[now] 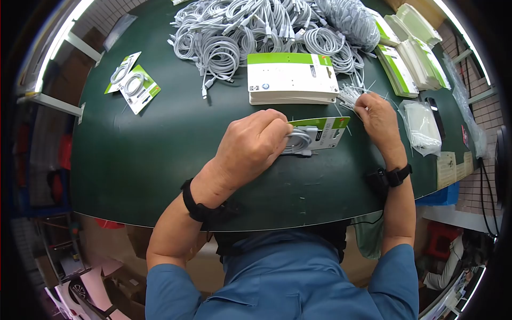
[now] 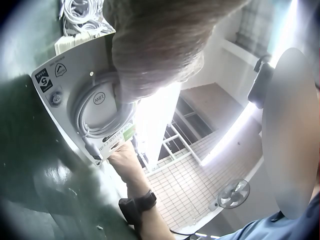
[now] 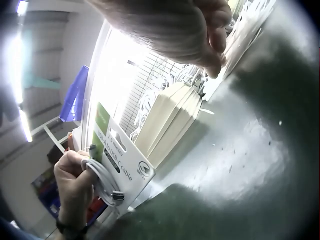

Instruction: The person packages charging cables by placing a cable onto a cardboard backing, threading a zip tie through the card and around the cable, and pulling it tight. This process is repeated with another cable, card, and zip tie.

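My left hand [image 1: 253, 137] grips a green-and-white packaging card [image 1: 335, 133] with a coiled white USB cable [image 1: 298, 141] lying against it. In the right wrist view the print on the card [image 3: 131, 162] reads USB-A to USB-C cable, and the cable [image 3: 102, 181] loops across its lower side. My right hand [image 1: 380, 120] is at a loose pile of thin white cable ties [image 1: 349, 96], thumb and forefinger pinched together on the ties. Behind the held card stands a stack of the same cards [image 1: 292, 80].
A large heap of coiled white cables [image 1: 240, 32] covers the table's far side. Further card stacks [image 1: 397, 72] stand at the back right, near a clear bag of white ties [image 1: 421, 127]. Two cards with cables [image 1: 136, 88] lie at the left on the green table [image 1: 133, 165].
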Action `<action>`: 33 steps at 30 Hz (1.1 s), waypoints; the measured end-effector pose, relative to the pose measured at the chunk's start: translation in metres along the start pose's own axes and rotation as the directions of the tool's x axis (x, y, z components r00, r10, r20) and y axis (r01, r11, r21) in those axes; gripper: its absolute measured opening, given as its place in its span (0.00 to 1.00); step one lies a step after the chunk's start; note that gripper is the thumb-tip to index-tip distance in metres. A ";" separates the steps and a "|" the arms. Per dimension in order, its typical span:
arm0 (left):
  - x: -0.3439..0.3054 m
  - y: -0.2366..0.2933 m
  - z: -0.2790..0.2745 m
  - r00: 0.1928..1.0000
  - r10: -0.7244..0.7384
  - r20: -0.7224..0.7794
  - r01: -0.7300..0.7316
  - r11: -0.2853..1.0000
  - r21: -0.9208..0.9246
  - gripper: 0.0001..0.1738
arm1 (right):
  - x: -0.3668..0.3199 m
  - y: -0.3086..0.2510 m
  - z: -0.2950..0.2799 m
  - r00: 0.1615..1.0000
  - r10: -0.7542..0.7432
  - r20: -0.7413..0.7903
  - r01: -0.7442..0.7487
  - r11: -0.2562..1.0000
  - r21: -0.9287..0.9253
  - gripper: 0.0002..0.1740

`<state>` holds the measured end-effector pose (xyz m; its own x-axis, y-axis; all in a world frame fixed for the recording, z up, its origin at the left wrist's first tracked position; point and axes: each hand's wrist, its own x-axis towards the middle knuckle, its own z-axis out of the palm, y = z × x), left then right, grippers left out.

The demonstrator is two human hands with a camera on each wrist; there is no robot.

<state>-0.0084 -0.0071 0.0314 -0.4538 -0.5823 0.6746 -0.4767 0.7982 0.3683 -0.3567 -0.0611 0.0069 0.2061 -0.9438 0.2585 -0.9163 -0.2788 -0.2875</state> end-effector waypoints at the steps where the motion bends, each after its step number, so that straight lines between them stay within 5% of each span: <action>1: -0.001 0.000 0.000 1.000 -0.001 0.002 0.001 1.000 0.002 0.13 | -0.001 0.000 -0.001 1.000 0.012 0.009 -0.012 1.000 0.003 0.07; 16: 0.005 0.006 0.002 0.998 0.013 0.058 -0.016 0.998 0.056 0.13 | -0.004 0.008 -0.003 0.992 -0.047 -0.117 0.054 0.997 0.055 0.06; 23: 0.004 0.008 0.004 0.996 0.021 0.089 -0.030 0.995 0.100 0.14 | -0.002 -0.002 -0.015 0.962 0.092 -0.256 -0.077 0.995 0.066 0.07; 27: 0.007 0.010 0.003 0.997 0.007 0.081 -0.014 0.996 0.088 0.14 | -0.002 0.002 -0.023 0.945 0.032 -0.324 0.037 0.978 0.205 0.04; 33: 0.008 0.012 0.003 0.998 -0.035 0.056 0.032 0.998 0.046 0.13 | -0.005 0.006 -0.018 0.971 0.072 -0.229 -0.010 0.965 0.262 0.03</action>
<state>-0.0200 -0.0030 0.0395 -0.4784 -0.6175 0.6243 -0.5251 0.7710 0.3602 -0.3695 -0.0547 0.0206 0.0549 -0.8956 0.4415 -0.7962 -0.3061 -0.5219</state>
